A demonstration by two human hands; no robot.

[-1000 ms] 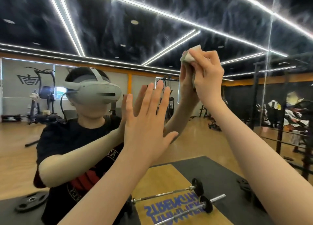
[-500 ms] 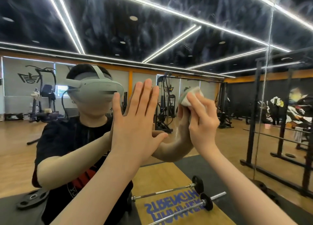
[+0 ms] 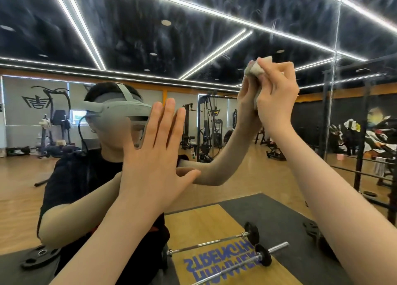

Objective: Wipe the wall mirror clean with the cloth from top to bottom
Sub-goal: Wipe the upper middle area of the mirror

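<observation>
The cloth, bunched into a small wad, is gripped in the curled fingers of the right hand and pressed against the wall mirror, above and to the right of the left hand. The left hand is laid flat on the glass with fingers straight and spread, and nothing is held in it. Streaks and smears are seen on the mirror above the cloth. New prints could be left on the glass by the bracing palm. Because so little of the wad touches the surface, strips could be missed, and dirt could be smeared rather than lifted.
</observation>
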